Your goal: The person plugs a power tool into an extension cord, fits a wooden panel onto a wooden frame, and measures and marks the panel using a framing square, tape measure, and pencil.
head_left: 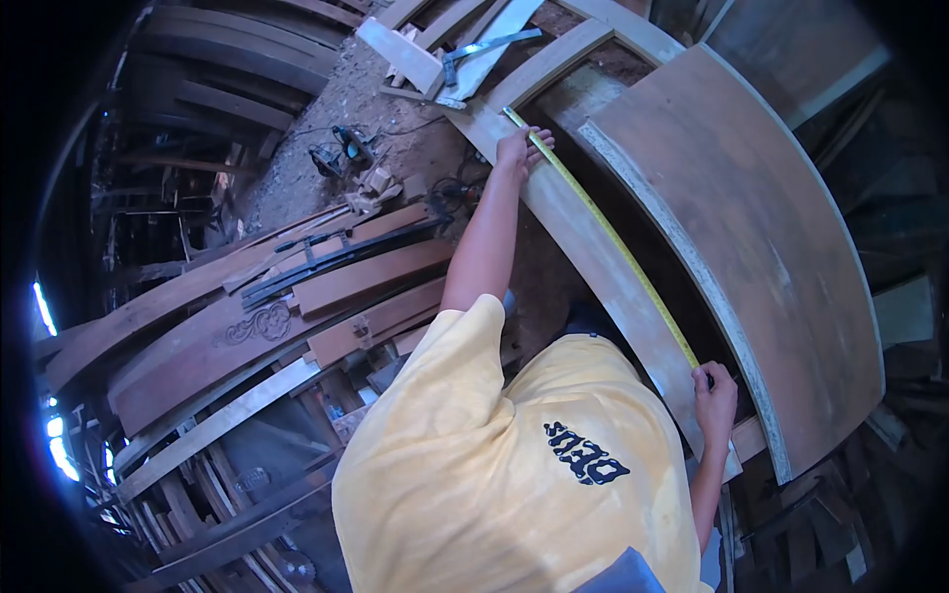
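Observation:
A yellow tape measure point(618, 244) stretches along a pale wooden frame point(593, 267), from near its far crosspiece toward my body. My left hand point(522, 150) lies at the far part of the tape, with its fingers stretched out across the frame's rail; the tape's tip reaches a little past it. The near part of the tape is in my right hand point(714, 393), whose fingers are closed around it. Any tape case is hidden by that hand. Beside the tape, a wide brown board point(741, 237) with a rough pale edge rests over the frame's right side.
A metal try square point(491, 45) lies on pale boards at the top. On the dirt floor are a power tool point(348, 145), a cord and wood scraps. Curved planks point(376, 277), one carved, and a long bar clamp point(336, 259) are stacked left. More timber stands at right.

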Demonstrator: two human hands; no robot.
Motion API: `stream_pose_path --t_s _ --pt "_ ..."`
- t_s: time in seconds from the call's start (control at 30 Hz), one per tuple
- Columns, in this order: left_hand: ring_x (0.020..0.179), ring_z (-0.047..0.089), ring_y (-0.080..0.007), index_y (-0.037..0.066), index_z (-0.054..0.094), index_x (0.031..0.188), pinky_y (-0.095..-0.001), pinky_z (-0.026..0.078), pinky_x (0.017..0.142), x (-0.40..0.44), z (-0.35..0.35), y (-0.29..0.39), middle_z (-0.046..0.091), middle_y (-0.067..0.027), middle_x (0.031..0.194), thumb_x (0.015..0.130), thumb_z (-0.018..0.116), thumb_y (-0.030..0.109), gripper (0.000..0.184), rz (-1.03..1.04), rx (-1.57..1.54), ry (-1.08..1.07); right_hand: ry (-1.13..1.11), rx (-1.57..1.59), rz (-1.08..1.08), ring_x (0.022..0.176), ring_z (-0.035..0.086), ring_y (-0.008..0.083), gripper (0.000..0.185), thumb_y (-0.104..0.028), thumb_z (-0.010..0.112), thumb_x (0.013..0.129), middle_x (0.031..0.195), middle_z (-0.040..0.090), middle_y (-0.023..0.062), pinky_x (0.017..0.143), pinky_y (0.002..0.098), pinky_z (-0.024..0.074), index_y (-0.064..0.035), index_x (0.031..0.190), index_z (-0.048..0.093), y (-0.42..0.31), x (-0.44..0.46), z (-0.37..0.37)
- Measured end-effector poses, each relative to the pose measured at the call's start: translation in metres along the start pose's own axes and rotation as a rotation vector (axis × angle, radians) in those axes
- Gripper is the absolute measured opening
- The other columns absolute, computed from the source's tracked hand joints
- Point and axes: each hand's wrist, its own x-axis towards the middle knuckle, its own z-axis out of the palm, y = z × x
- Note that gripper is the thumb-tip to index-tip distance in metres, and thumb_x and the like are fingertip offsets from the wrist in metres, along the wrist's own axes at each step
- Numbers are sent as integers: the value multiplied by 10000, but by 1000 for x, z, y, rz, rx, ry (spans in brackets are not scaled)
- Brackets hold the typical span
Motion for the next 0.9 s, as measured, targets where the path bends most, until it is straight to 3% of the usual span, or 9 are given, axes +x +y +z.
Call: stream_pose_path --t_s 0.3,0.4,0.47,0.6,0.63,0.7,0.73,0.9 --pt "1062 726 -318 -10 583 1249 -451 631 895 13 -7 4 706 -188 1216 1102 394 256 358 -69 -2 -29 43 -20 -5 879 632 420 133 -140 640 939 917 640 193 769 474 490 -9 931 662 -2 3 8" --pt "1013 731 -342 -36 602 1205 -445 634 892 26 -10 2 710 -215 1168 1048 539 206 295 -80 -102 -14 19 -54 24 970 643 411 164 -184 643 935 970 663 194 819 472 506 -32 983 685 12 8 15" --pt "1105 652 -354 -104 661 1134 -466 500 1069 60 -24 -10 690 -233 1137 962 589 168 329 -33 20 -162 65 23 5 1005 650 418 202 -212 644 934 1024 686 201 849 463 518 -36 1021 689 44 5 32" --pt "1187 635 -320 -65 631 1227 -427 500 1102 71 -26 -2 688 -205 1202 983 544 115 315 -105 20 -125 46 12 187 1005 660 431 265 -275 661 921 1041 710 211 887 477 527 -41 1037 703 64 -34 -6" --pt "1223 634 -306 -58 641 1200 -413 546 1068 106 -46 -6 683 -198 1239 1013 508 114 287 -131 2 -168 20 -13 261 1010 665 424 261 -280 672 916 1050 716 201 894 476 529 -51 1034 715 81 -49 -16" --pt "1221 651 -296 -9 550 1346 -424 546 1073 49 -12 14 673 -152 1306 1081 393 159 350 -83 60 -3 144 -68 247 1029 680 395 274 -312 710 894 1046 735 167 914 465 535 -93 1052 751 154 -80 -20" --pt "1245 636 -289 25 494 1411 -428 546 1072 53 -17 15 659 -131 1340 1097 356 193 382 -88 111 -47 117 -86 341 1030 687 385 284 -328 723 888 1035 741 160 918 463 538 -115 1072 760 171 -94 -32" --pt "1270 620 -290 31 555 1355 -434 570 1028 61 -30 15 650 -137 1355 1096 375 240 379 -93 139 -7 209 -244 583 1008 706 371 308 -380 721 891 1005 752 156 894 482 550 -150 1087 778 194 -128 -60"
